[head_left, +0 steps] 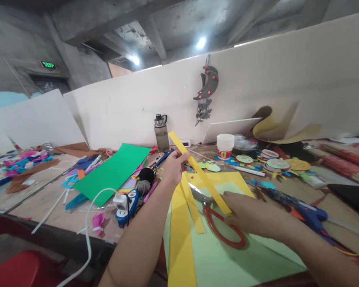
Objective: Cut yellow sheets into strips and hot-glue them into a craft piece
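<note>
My left hand is raised over the table and pinches the upper part of a long yellow paper strip that slants down to the right. My right hand is closed on red-handled scissors, whose metal blades sit beside the strip's lower part. Under both hands lie a light green sheet, a yellow sheet and two cut yellow strips.
A green sheet, a power strip with white cable, a dark water bottle, a white cup, round paper discs and a blue glue gun crowd the table. White partition boards stand behind. Paper scraps lie far left.
</note>
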Motion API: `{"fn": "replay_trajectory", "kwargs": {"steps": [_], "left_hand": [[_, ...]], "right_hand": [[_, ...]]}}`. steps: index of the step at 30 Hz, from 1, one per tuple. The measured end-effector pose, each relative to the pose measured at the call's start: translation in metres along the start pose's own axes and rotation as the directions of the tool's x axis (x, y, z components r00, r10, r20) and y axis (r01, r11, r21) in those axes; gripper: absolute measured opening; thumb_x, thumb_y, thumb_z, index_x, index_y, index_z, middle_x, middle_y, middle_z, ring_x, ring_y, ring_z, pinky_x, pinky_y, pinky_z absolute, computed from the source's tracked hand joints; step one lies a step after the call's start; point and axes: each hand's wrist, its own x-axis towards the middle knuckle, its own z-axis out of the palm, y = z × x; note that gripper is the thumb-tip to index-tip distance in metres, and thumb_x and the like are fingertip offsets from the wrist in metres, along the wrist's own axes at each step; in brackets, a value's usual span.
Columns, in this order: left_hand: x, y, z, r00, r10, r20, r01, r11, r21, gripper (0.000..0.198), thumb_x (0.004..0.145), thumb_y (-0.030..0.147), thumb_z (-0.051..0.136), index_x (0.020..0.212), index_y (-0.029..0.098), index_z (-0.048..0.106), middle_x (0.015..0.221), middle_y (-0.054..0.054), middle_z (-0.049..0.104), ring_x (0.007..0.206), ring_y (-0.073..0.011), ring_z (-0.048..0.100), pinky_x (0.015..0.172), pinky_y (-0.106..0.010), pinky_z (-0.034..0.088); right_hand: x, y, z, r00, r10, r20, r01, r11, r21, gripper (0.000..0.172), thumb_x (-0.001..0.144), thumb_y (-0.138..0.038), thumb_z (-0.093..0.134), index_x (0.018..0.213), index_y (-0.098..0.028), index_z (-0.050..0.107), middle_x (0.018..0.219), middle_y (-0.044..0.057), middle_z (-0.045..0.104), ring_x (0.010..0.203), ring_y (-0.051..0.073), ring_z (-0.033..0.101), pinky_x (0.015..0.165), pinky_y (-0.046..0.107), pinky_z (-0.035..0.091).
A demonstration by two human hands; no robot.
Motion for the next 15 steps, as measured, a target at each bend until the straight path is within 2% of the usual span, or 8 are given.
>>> {"fn": "replay_trajectory", "kwargs": {"steps": [4,11,15], "left_hand": [[-0.001,0.005,0.0,1.0,-0.007,0.015,0.008,0.999,-0.045,0.023,0.066,0.02,0.072,0.08,0.015,0.055,0.072,-0.003,0.066,0.057,-0.0113,0.062,0.044,-0.018,0.043],[-0.003,0.008,0.002,0.999,0.009,0.032,-0.006,0.995,-0.098,0.024,0.068,0.018,0.071,0.084,0.016,0.053,0.072,-0.004,0.068,0.068,-0.0161,0.068,0.062,-0.026,0.055],[-0.005,0.008,0.003,0.998,-0.02,0.054,0.025,0.995,-0.101,0.021,0.073,0.027,0.069,0.083,0.015,0.056,0.072,-0.005,0.068,0.07,-0.0173,0.069,0.063,-0.027,0.057]], "right_hand": [[0.001,0.0,0.007,1.0,0.011,0.027,-0.011,1.0,-0.023,0.027,0.066,-0.021,0.055,0.092,-0.015,0.057,0.096,0.013,0.06,0.084,0.027,0.06,0.068,0.032,0.041],[0.005,0.011,0.009,0.998,-0.065,-0.017,0.066,0.994,0.084,0.05,0.065,-0.026,0.06,0.115,-0.024,0.054,0.098,0.007,0.061,0.09,0.025,0.059,0.072,0.031,0.041],[0.01,0.01,0.003,0.998,-0.029,-0.061,0.036,0.993,0.114,0.03,0.073,-0.04,0.059,0.098,-0.023,0.061,0.092,0.007,0.065,0.085,0.025,0.061,0.068,0.03,0.041]]}}
